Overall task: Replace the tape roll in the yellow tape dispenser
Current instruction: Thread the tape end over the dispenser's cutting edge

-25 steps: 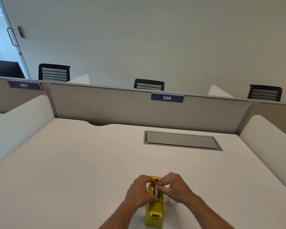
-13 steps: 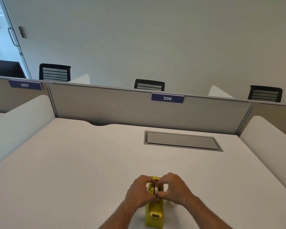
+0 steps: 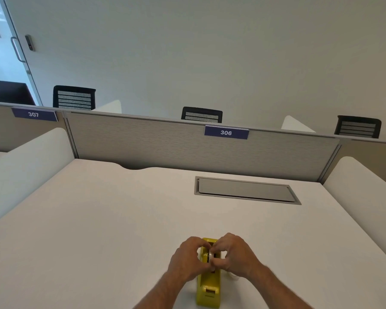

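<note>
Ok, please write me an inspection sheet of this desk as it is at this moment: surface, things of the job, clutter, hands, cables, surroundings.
Surface: white desk, with a closed grey hatch set into it.
Job's things: yellow tape dispenser stands at the near edge; a tape roll sits in its top, mostly hidden by fingers.
Clutter: a small clear thing lies under the right wrist; too hidden to name.
Hands: left hand and right hand both pinch at the roll from either side.
Cables: nothing seen.
Surroundings: grey partition with signs 306 and 307; three black chairs behind it; glass door at far left.
</note>
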`<action>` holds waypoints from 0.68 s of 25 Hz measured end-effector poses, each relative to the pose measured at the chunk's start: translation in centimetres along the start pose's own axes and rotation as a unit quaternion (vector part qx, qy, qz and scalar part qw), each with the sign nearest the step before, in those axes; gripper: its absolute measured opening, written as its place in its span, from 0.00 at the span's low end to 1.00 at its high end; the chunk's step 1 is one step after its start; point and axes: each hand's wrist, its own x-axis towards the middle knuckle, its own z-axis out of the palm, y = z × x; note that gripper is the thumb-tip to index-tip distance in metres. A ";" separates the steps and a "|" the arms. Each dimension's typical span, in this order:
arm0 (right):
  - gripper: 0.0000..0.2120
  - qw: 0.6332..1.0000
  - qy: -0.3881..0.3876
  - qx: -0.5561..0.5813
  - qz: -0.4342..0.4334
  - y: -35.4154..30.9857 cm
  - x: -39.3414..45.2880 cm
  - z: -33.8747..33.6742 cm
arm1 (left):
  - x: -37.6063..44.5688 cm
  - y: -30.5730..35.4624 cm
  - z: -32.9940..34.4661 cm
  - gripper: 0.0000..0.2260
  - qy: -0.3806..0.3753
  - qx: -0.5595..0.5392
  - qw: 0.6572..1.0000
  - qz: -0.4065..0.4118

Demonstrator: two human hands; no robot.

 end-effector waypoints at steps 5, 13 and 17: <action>0.12 1.000 0.000 0.025 0.013 0.0 -0.1 -0.1 | 0.0 0.1 0.0 0.25 0.005 0.002 1.000 -0.005; 0.07 0.999 0.016 0.034 0.031 0.1 0.3 0.1 | -0.1 0.1 0.1 0.26 0.006 0.005 1.000 -0.004; 0.06 0.998 0.025 0.038 0.046 0.2 0.3 0.3 | -0.1 0.0 0.1 0.26 0.007 0.005 1.000 -0.004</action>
